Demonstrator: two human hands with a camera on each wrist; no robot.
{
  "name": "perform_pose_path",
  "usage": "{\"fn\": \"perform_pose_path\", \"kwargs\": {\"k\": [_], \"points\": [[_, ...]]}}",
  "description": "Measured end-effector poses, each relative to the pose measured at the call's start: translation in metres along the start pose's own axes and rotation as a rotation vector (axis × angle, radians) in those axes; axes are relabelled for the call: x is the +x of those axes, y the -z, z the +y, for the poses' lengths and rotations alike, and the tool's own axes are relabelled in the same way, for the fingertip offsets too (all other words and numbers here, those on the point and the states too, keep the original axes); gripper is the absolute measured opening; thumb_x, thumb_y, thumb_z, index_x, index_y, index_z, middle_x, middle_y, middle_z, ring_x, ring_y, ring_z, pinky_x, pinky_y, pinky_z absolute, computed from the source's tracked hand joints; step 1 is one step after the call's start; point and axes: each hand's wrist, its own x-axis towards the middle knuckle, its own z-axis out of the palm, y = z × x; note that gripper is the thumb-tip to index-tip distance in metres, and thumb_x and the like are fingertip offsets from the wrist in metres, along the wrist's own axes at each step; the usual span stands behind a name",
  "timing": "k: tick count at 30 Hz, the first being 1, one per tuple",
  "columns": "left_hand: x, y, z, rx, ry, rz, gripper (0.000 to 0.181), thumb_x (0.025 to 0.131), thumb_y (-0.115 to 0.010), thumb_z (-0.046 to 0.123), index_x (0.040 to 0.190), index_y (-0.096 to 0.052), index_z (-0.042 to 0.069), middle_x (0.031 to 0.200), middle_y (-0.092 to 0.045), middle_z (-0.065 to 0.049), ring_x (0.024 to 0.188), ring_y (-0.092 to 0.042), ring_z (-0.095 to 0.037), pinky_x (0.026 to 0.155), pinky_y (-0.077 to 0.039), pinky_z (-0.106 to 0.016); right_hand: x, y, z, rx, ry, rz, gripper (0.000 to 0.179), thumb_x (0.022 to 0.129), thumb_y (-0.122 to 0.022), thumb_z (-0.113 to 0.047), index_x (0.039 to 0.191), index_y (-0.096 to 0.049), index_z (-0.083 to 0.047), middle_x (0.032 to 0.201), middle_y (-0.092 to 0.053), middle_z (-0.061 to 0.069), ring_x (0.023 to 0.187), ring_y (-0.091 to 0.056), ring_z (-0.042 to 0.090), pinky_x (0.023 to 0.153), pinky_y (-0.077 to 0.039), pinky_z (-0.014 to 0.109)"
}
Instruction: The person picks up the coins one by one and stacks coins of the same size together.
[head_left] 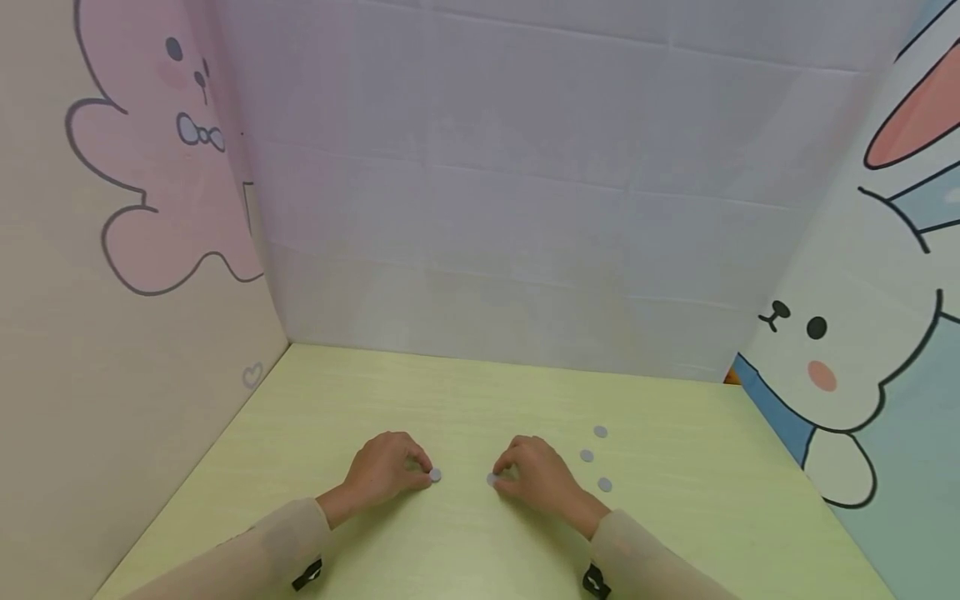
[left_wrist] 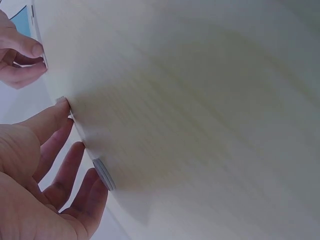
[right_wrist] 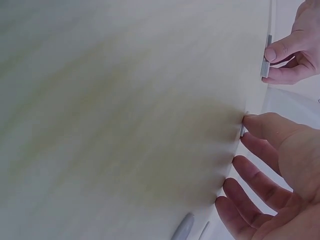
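Thumb and index finger of my left hand (head_left: pixel 384 468) pinch a small grey disc (head_left: pixel 436 475) on the pale yellow table. From the right wrist view this looks like a short stack of discs (right_wrist: pixel 265 62). Beside the left hand's outer fingers, the left wrist view shows another little stack of discs (left_wrist: pixel 104 175), hidden behind the hand from above. Across a short gap, my right hand (head_left: pixel 538 475) pinches a grey disc (head_left: pixel 491 479) by its edges, its other fingertips resting at the tabletop.
Three loose grey discs (head_left: pixel 587 456) lie spread out to the right of the right hand. A pale cloth wall (head_left: pixel 525 208) closes off the table's back. Printed panels stand on both sides, a pink bear (head_left: pixel 157 167) left and a white rabbit (head_left: pixel 855 350) right.
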Motion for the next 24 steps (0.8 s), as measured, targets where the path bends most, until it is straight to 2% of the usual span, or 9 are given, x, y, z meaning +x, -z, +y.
{"fn": "perform_pose_path", "kwargs": {"k": [17, 24], "points": [[0.004, -0.015, -0.017, -0.037, -0.037, 0.002, 0.013, 0.078, -0.096, 0.026, 0.08, -0.083, 0.026, 0.09, -0.073, 0.013, 0.094, -0.066, -0.016, 0.081, -0.056, -0.043, 0.007, -0.017, -0.004, -0.037, -0.042, -0.024, 0.009, 0.089, -0.089, -0.023, 0.09, -0.086, -0.015, 0.09, -0.072, -0.003, 0.081, -0.059, 0.012, 0.076, -0.05, 0.032], [0.005, -0.021, -0.026, -0.045, -0.066, 0.007, 0.014, 0.077, -0.097, 0.024, 0.082, -0.083, 0.024, 0.092, -0.074, 0.01, 0.094, -0.068, -0.019, 0.083, -0.057, -0.046, 0.008, -0.022, -0.001, -0.027, -0.052, -0.028, 0.009, 0.089, -0.088, -0.022, 0.092, -0.085, -0.014, 0.093, -0.072, -0.001, 0.082, -0.058, 0.014, 0.074, -0.048, 0.031]]}}
